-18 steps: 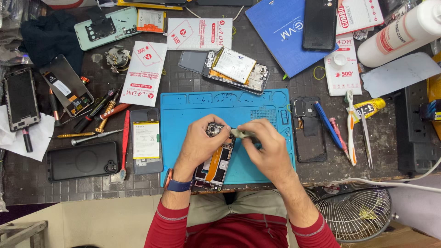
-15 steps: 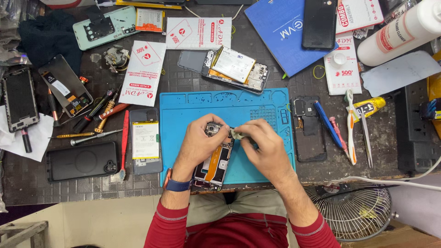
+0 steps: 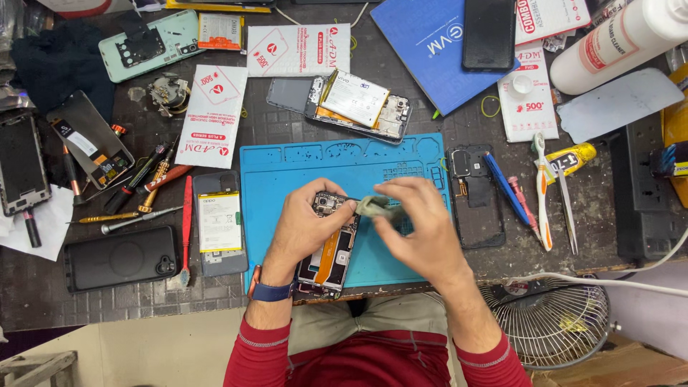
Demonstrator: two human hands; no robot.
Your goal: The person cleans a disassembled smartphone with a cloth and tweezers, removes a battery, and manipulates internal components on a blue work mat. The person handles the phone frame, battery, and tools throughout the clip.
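Head view, 2 hands, left hand (image 3: 304,226) fingers grasping 1 opened phone (image 3: 328,247), right hand (image 3: 419,229) fingers pinching 1 grey wad (image 3: 376,208)

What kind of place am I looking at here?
Most likely a phone repair bench. The left hand steadies an opened phone on a blue work mat, another opened phone lies above it, and screwdrivers lie to the left.

My left hand (image 3: 304,226) curls palm-down, fingers bent inward near centre. My right hand (image 3: 416,229) sits just right of it, fingertips pinched together, pointing left.
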